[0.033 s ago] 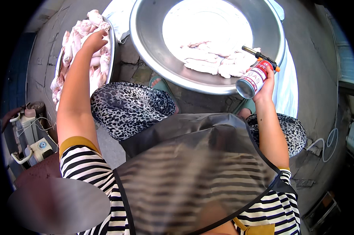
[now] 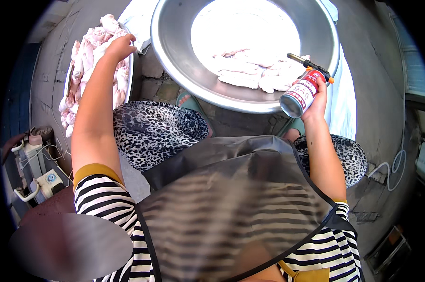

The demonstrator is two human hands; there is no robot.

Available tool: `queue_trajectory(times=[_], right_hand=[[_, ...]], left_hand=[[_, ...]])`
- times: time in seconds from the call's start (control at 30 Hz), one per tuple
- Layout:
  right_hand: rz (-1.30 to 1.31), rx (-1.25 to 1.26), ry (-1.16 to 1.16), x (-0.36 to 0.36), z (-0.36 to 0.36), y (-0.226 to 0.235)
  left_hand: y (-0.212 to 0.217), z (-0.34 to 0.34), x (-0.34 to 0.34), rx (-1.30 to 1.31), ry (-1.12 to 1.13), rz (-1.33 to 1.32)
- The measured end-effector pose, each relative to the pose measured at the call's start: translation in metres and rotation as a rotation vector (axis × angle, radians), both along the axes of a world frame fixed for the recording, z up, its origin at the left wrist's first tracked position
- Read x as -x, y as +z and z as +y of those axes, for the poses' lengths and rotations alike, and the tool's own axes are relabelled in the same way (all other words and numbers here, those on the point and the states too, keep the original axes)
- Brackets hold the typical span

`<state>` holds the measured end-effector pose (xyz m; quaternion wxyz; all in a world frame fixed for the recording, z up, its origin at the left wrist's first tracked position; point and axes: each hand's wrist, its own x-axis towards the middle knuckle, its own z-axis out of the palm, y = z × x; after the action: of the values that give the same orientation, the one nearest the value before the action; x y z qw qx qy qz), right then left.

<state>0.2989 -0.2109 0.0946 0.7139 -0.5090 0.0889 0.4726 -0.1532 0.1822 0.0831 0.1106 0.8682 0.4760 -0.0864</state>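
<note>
Pale pink pig's trotters [image 2: 84, 58] are heaped in a long metal tray [image 2: 132, 80] at the far left. My left hand [image 2: 118, 47] hovers over the tray's right rim, fingers curled but apart, with no trotter visible in it. In my right hand [image 2: 317, 101] is a gas torch: a black and orange burner head [image 2: 311, 67] on a red and white canister [image 2: 299, 97]. Its nozzle points up and left over the right side of a wide metal basin [image 2: 174, 61]. Several pale trotters [image 2: 238, 77] lie inside; no flame shows.
Both knees in patterned trousers [image 2: 158, 131] stand below the basin, with green slippers [image 2: 193, 105] between tray and basin. A dark translucent apron [image 2: 222, 188] covers my lap. White cloth [image 2: 346, 103] lies under the basin. A pale hose [image 2: 386, 174] coils at right; equipment [image 2: 36, 164] stands at left.
My left hand has shifted right across the trotters to the tray's rim. The whole view has slid slightly; my right hand keeps the torch in nearly the same place over the basin.
</note>
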Motion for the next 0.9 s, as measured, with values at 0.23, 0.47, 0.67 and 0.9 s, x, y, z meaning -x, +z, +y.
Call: queue_trajectory(times=[0.23, 0.47, 0.67, 0.9], right_hand=[[0.033, 0.054, -0.033, -0.001, -0.002, 0.001], [0.114, 0.184, -0.099, -0.001, -0.004, 0.003], [0.155, 0.177, -0.065, -0.005, -0.009, -0.004], [0.166, 0.167, -0.084, 0.002, 0.0, 0.006]], left_hand=[[-0.109, -0.093, -0.208, 0.403, -0.054, 0.011], [-0.205, -0.142, -0.259, 0.338, -0.336, 0.124], [-0.22, -0.127, -0.28, 0.589, -0.143, 0.303], [-0.173, -0.124, -0.273, 1.146, -0.028, 0.33]])
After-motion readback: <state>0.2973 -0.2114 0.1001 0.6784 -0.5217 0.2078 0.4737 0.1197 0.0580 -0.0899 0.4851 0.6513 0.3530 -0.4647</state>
